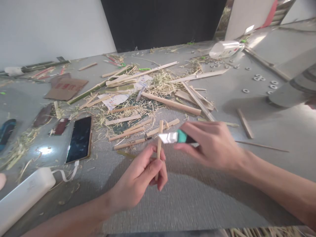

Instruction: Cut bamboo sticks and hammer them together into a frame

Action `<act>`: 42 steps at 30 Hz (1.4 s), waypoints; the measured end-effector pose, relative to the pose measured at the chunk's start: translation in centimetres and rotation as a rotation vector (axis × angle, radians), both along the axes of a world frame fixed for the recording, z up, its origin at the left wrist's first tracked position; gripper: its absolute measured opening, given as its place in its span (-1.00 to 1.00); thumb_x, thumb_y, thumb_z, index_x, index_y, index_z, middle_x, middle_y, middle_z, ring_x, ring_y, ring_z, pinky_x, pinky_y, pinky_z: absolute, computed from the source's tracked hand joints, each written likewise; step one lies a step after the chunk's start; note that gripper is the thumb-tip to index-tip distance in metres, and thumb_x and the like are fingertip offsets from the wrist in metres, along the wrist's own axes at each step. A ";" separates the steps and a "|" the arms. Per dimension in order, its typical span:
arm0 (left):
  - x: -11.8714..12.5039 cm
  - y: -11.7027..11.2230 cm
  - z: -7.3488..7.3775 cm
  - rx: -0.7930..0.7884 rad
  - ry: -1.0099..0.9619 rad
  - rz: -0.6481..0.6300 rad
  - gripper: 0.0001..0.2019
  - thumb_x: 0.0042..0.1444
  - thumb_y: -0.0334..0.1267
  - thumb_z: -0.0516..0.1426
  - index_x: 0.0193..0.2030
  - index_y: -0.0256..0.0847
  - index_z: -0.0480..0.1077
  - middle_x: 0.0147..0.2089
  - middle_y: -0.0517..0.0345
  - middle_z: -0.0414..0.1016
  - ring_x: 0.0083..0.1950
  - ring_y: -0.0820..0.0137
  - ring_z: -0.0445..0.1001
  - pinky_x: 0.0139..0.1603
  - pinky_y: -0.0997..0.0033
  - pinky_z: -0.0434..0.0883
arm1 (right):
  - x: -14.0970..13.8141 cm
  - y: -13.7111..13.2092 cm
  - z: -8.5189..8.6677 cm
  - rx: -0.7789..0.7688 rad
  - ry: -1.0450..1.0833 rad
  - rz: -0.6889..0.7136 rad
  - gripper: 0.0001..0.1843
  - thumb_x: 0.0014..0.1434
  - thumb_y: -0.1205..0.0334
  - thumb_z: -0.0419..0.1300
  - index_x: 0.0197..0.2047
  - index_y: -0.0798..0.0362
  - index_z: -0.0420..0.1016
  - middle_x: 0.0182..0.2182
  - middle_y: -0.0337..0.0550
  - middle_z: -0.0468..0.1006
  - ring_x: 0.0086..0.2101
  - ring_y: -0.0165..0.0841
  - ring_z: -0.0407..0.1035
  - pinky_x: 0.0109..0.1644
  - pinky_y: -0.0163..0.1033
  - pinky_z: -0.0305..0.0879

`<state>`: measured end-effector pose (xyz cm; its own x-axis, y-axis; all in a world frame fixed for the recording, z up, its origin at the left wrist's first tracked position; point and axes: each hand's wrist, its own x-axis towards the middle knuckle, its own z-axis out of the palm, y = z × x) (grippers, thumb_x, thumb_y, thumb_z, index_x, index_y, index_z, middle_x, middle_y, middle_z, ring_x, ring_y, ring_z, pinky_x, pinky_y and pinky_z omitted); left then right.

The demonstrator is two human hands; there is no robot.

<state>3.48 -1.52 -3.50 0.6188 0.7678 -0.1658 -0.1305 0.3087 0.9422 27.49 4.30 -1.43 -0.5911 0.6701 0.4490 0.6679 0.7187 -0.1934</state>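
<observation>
A thin bamboo stick [160,135] stands nearly upright in the fingers of my left hand [144,174], its top end poking out above the fingertips. My right hand [209,141] grips a utility knife [182,136] with a green and black handle. The knife's silvery blade end points left and meets or overlaps the stick's upper part; whether it bites into the wood I cannot tell. Just beyond my hands lie several cut bamboo strips [134,133] and a round wooden-handled tool [130,144].
A hammer [172,102] rests among heaped shavings [163,80] and split bamboo. At left are a phone [79,140], a white power bank [28,197] and sandpaper [66,89]. At right are metal washers [245,91], a clear plastic bottle [224,49] and a grey cylinder [286,92].
</observation>
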 end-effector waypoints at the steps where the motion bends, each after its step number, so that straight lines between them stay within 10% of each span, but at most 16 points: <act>1: 0.0 0.1 0.0 0.004 0.003 0.003 -0.82 0.53 -0.12 -0.08 -0.05 -0.16 0.17 -0.44 0.31 0.37 -0.43 0.54 0.22 -0.38 0.45 0.14 | -0.4 -0.4 -0.1 -0.026 -0.019 0.048 -0.56 0.41 -0.14 0.09 -0.33 0.05 0.32 -0.54 -0.28 0.37 -0.58 -0.46 0.16 -0.48 -0.24 -0.06; 12: -0.3 0.2 0.3 0.009 -0.053 -0.046 -0.81 0.52 -0.10 -0.06 -0.08 -0.16 0.20 -0.47 0.31 0.36 -0.47 0.54 0.21 -0.41 0.47 0.15 | -0.7 -0.6 0.4 0.098 -0.097 0.094 -0.53 0.40 -0.18 0.09 -0.35 0.04 0.32 -0.54 -0.27 0.39 -0.56 -0.44 0.23 -0.48 -0.23 -0.03; 19: 0.0 -0.6 0.3 -0.115 -0.145 -0.185 -0.77 0.50 -0.08 -0.02 -0.16 -0.17 0.15 -0.50 0.28 0.38 -0.46 0.55 0.26 -0.42 0.50 0.14 | 3.0 2.8 1.0 0.172 -0.008 -0.430 -0.48 0.43 -0.17 0.04 -0.43 0.03 0.29 -0.65 -0.30 0.26 -0.64 -0.51 0.03 -0.52 -0.27 -0.09; 27: -0.2 0.6 0.0 -0.053 -0.079 -0.024 -0.81 0.52 -0.13 -0.07 -0.12 -0.16 0.18 -0.48 0.30 0.41 -0.47 0.55 0.21 -0.40 0.47 0.13 | -0.7 -0.6 0.1 -0.015 0.004 0.025 -0.52 0.43 -0.17 0.05 -0.37 0.03 0.29 -0.58 -0.31 0.33 -0.61 -0.49 0.12 -0.52 -0.28 -0.07; 36: -0.6 0.2 0.2 0.015 -0.022 -0.048 -0.78 0.52 -0.07 -0.08 -0.11 -0.16 0.17 -0.49 0.34 0.31 -0.49 0.54 0.16 -0.40 0.45 0.13 | -1.5 -1.3 0.1 -0.012 -0.074 0.110 -0.56 0.39 -0.13 0.11 -0.37 0.03 0.32 -0.54 -0.26 0.39 -0.56 -0.43 0.21 -0.48 -0.23 -0.05; 42: -0.2 -0.8 0.4 -0.096 -0.087 -0.217 -0.74 0.49 -0.02 -0.03 -0.16 -0.15 0.14 -0.49 0.31 0.29 -0.47 0.52 0.21 -0.42 0.48 0.16 | 1.9 2.1 0.8 0.113 0.004 -0.317 -0.51 0.42 -0.18 0.05 -0.38 0.03 0.35 -0.65 -0.32 0.27 -0.67 -0.51 0.01 -0.53 -0.27 -0.13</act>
<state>3.33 -2.33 -3.12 0.7829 0.5984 -0.1701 -0.1309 0.4258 0.8953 29.39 6.39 -0.62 -0.3592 0.7663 0.5327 0.8612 0.4921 -0.1273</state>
